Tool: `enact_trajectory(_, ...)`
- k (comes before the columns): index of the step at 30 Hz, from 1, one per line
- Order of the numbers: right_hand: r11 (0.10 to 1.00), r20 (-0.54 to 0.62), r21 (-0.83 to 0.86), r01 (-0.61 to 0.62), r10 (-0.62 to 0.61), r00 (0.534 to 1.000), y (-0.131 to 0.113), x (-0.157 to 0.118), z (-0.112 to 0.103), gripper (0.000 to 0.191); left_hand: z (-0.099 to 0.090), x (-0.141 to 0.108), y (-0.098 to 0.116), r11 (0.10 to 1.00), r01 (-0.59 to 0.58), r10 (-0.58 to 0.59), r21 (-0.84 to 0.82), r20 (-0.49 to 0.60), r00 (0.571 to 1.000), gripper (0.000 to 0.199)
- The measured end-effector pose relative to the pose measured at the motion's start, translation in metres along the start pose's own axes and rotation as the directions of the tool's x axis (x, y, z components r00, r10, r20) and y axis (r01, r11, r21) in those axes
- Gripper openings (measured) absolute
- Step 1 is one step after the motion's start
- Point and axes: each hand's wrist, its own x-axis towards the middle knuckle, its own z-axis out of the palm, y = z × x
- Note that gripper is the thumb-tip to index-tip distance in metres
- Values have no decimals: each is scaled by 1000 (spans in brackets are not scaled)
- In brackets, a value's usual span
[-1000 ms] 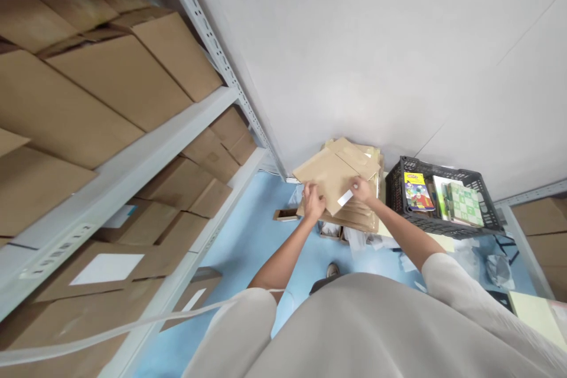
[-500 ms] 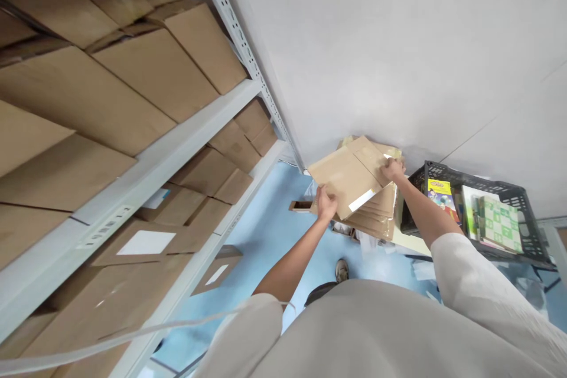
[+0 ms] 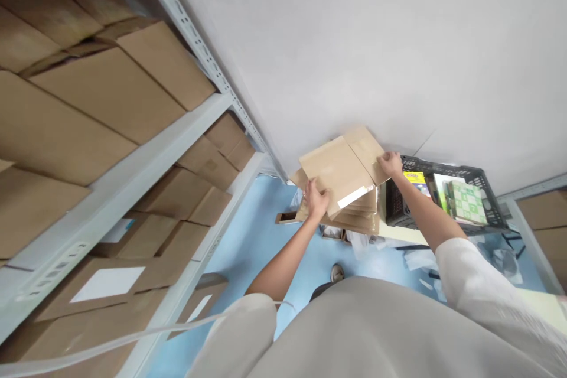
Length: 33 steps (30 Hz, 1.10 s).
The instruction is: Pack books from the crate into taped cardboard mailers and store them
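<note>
While both hands have the top cardboard sheet [image 3: 339, 174] lifted off the stack of flat cardboard [image 3: 354, 218] against the wall, I would keep it level and square. My left hand [image 3: 316, 199] is closed on its near corner, thumb on top; my right hand [image 3: 390, 164] is closed on the far right edge, beside the black crate [image 3: 443, 212] of books. To do this well, I judge the white adhesive strip [image 3: 355, 196] should stay clear of the fingers, with the grip at opposite corners so the sheet does not sag or twist.
</note>
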Motion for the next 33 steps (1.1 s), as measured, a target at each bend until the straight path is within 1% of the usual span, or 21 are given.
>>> enact_trajectory(3,999,-105,37,-30,33,994,37,-12,-37,57,17,-4,26,992,-117,119,-53,34,992,67)
enact_trajectory(6,995,-208,84,-53,69,976,86,-32,-79,55,39,-17,58,970,-223,231,-96,80,970,65)
enact_trajectory(8,991,-277,109,-78,106,955,123,-51,-108,54,55,-30,84,946,-301,314,-118,114,943,65)
enact_trajectory(11,980,-355,120,-159,192,915,181,-87,-151,54,82,-56,126,912,-388,407,-134,175,897,67)
enact_trajectory(14,941,-402,114,-319,337,851,241,-136,-191,54,117,-92,169,876,-461,481,-140,262,837,71)
enact_trajectory(16,898,-417,107,-426,430,801,284,-176,-213,53,143,-123,195,851,-506,522,-141,335,785,72)
enact_trajectory(19,825,-419,101,-557,543,728,352,-247,-239,52,184,-180,230,817,-561,553,-133,451,700,74)
enact_trajectory(23,711,-378,128,-691,679,629,442,-347,-261,48,241,-268,266,752,-644,592,-144,578,562,75)
enact_trajectory(25,653,-357,147,-743,735,576,482,-395,-270,47,268,-313,280,717,-679,603,-158,630,489,75)
enact_trajectory(27,589,-339,160,-792,787,516,515,-440,-279,47,293,-358,293,682,-710,607,-177,679,413,75)
enact_trajectory(29,522,-322,170,-836,831,454,541,-481,-287,47,315,-399,303,646,-737,603,-198,725,333,75)
enact_trajectory(31,458,-303,187,-869,869,392,561,-517,-293,46,335,-435,313,608,-764,592,-214,764,257,76)
enact_trajectory(33,398,-283,210,-893,899,334,578,-549,-297,45,355,-466,322,567,-790,577,-232,796,181,75)
